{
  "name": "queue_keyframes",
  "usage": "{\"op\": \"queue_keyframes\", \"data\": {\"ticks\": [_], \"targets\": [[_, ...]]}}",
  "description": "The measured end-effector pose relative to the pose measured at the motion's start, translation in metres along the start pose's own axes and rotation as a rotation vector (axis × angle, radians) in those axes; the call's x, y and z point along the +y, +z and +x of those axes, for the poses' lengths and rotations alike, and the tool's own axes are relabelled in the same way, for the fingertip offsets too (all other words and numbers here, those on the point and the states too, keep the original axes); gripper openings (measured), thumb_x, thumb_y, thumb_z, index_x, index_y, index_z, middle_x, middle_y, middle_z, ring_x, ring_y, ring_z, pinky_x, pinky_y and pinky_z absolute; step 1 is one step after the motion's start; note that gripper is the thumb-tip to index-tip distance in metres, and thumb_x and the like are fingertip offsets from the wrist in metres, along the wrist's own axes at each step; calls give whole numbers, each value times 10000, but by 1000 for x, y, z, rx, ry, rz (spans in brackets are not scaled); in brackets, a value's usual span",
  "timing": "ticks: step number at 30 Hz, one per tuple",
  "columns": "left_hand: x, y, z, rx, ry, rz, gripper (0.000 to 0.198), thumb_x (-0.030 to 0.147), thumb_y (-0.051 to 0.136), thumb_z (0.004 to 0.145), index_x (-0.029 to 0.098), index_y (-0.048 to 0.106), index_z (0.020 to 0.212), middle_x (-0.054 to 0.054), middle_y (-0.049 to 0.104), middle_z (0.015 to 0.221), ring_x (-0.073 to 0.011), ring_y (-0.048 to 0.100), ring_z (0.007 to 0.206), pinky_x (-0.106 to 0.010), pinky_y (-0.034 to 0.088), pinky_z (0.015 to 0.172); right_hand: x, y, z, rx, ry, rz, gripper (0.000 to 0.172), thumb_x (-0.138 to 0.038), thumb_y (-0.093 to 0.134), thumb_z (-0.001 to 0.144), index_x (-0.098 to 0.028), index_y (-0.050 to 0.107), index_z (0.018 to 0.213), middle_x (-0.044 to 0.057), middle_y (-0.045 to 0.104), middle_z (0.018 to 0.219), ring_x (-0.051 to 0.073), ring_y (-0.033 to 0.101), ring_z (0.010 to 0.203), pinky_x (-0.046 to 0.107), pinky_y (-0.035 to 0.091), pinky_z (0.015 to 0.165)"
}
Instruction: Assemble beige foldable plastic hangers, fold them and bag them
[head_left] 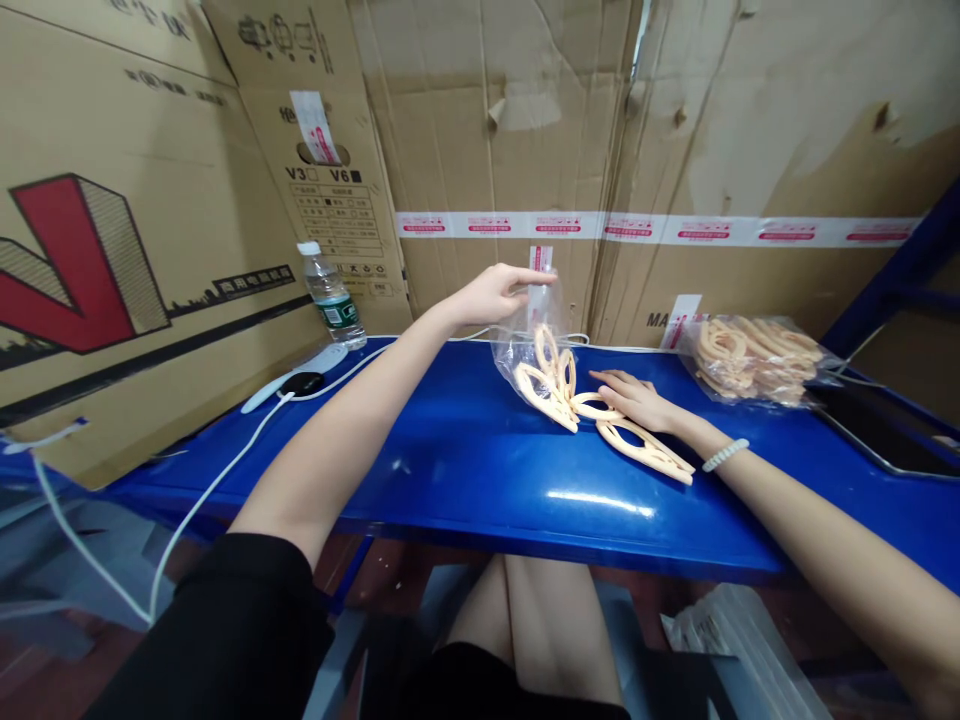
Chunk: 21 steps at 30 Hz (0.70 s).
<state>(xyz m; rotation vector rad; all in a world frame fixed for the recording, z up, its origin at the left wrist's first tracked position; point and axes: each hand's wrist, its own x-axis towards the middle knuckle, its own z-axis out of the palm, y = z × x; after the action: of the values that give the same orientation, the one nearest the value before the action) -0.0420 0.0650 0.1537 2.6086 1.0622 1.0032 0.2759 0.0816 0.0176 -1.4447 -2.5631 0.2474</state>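
My left hand (501, 294) is raised above the blue table, its fingers closed on the upper part of a clear plastic bag (517, 345). Inside the bag's lower part and spilling from it are several beige, leaf-shaped looped pieces (551, 400). My right hand (634, 402) lies with fingers stretched out over a beige looped piece (596, 407) outside the bag, touching it. Just in front of that hand, another beige looped piece (645, 450) rests on the table. A pale beaded bracelet circles my right wrist.
A full bag of beige pieces (757, 360) sits at right, beside a dark tablet-like device (892, 432). At left stand a water bottle (334, 300) and a black puck-shaped device (301, 385) with a white cable. Cardboard (487, 150) walls the table's back.
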Motion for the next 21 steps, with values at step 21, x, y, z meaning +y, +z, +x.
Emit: {"op": "queue_keyframes", "data": {"ticks": [21], "targets": [[-92,-94,-48,361,-283,206,515,157,540,857,113,572,1369,-111,579,1436,-248,539,1307,-378,417,1136,23,2,7,137,-89,0,632,-611,204,993,-293,532,1431,119,569,1423,359,474,1362,611,387,1098]]}}
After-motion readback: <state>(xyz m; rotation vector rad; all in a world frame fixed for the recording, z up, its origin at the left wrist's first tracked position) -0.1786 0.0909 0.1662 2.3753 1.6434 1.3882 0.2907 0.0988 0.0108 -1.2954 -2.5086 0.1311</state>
